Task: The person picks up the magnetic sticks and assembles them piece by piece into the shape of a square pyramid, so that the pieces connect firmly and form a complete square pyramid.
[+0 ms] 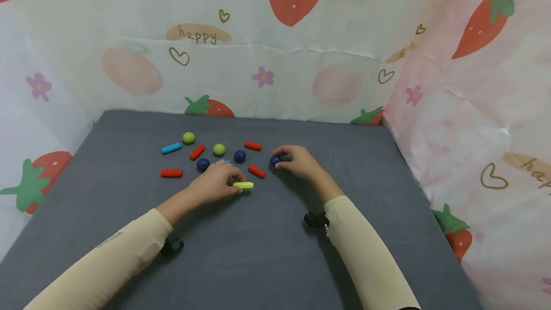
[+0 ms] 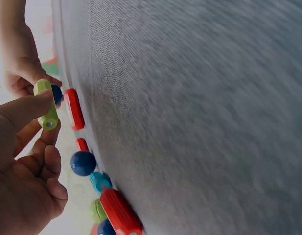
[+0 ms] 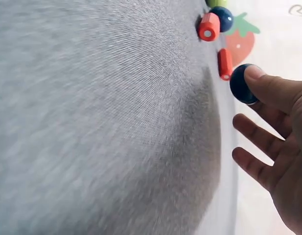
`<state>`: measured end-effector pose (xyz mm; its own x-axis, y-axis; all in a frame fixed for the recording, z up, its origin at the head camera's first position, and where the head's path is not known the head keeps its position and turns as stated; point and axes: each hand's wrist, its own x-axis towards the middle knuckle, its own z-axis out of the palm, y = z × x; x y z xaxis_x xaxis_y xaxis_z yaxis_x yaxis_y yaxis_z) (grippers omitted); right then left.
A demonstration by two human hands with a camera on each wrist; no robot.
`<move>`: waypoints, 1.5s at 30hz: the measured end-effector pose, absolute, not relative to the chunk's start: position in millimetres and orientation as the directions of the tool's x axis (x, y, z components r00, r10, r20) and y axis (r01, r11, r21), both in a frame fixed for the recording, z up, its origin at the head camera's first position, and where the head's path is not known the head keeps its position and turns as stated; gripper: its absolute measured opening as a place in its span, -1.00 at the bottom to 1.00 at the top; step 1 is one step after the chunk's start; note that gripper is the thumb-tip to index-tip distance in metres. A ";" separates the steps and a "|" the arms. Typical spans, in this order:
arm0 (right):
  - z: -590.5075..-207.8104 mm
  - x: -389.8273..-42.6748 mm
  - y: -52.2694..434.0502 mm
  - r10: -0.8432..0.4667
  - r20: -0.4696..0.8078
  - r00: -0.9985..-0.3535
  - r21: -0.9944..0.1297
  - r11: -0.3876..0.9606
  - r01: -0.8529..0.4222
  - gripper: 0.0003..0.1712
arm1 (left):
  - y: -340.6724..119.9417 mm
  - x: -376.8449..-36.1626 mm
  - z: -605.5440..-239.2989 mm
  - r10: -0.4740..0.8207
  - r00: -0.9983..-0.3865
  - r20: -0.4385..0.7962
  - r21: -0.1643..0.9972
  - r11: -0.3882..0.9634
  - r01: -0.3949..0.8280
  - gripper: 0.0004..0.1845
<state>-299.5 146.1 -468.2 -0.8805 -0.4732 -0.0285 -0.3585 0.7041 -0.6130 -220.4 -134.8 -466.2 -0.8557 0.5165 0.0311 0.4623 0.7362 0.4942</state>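
Observation:
My left hand (image 1: 215,182) pinches a yellow-green long bead (image 1: 243,185) between thumb and fingers. A small hole shows in the end of this long bead (image 2: 49,122) in the left wrist view. To the right, my right hand (image 1: 300,161) pinches a dark blue ball (image 1: 275,160) between thumb and fingertips. Its other fingers (image 3: 256,134) spread apart below the ball. Between the two hands a red long bead (image 1: 256,171) lies on the table. Just past the left hand's knuckles sits another dark blue ball (image 1: 203,164), and a blue piece (image 1: 228,161) is mostly hidden behind that hand.
On the grey table (image 1: 267,252) lie a third dark blue ball (image 1: 239,156), green balls (image 1: 188,138), several more red long beads (image 1: 171,173) and a light blue one (image 1: 171,148). Patterned cloth (image 1: 275,61) hangs behind and along the sides.

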 end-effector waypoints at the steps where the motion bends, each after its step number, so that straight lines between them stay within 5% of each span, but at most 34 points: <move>1: -467.9 -297.4 148.0 -0.472 -0.027 -0.881 -0.615 0.703 -0.357 -0.58 | -132.8 -220.9 -466.3 0.515 -0.856 0.035 0.497 0.734 0.462 -0.83; 45: -480.9 -256.9 192.7 -0.385 -0.042 -0.922 -0.664 0.700 -0.262 -0.59 | -36.1 -267.4 -479.2 0.504 -0.863 0.031 0.411 0.781 0.471 -0.82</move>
